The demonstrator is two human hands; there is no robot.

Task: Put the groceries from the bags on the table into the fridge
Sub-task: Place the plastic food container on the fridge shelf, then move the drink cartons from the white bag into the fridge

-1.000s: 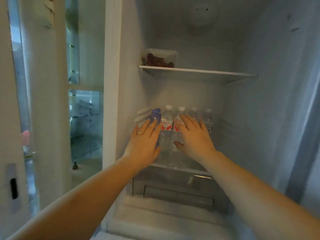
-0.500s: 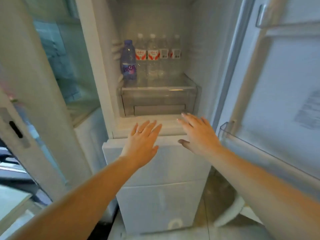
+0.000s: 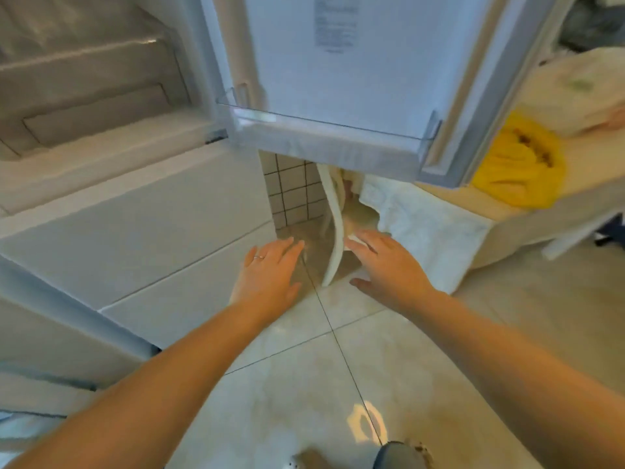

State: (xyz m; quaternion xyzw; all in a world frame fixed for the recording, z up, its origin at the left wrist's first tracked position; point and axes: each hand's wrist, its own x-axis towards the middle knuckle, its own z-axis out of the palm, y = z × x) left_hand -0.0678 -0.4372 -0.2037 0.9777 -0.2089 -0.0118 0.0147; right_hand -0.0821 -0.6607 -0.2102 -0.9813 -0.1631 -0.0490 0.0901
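Observation:
Both my hands hang in the air over the tiled floor, fingers straight, holding nothing. My left hand (image 3: 269, 270), with a ring on it, is in front of the fridge's lower drawers (image 3: 142, 238). My right hand (image 3: 389, 265) is a little to the right of it. The fridge's open door (image 3: 338, 79) stands above them, its clear door shelf (image 3: 324, 125) bare. On the table (image 3: 527, 211) at the right lie a yellow bag (image 3: 521, 164) and a white bag (image 3: 575, 93). The fridge's crisper drawer (image 3: 88, 96) shows at top left.
A white cloth (image 3: 422, 225) hangs over the table's near edge. A white chair leg (image 3: 333, 231) stands by the tiled wall (image 3: 291, 187) under the door. Another person's fingers (image 3: 614, 121) touch the white bag at the far right. My feet show at the bottom edge.
My hands have left the bottles on the fridge shelf and drawn back. The view has swung down and to the right, from the fridge's inside to the floor and the table.

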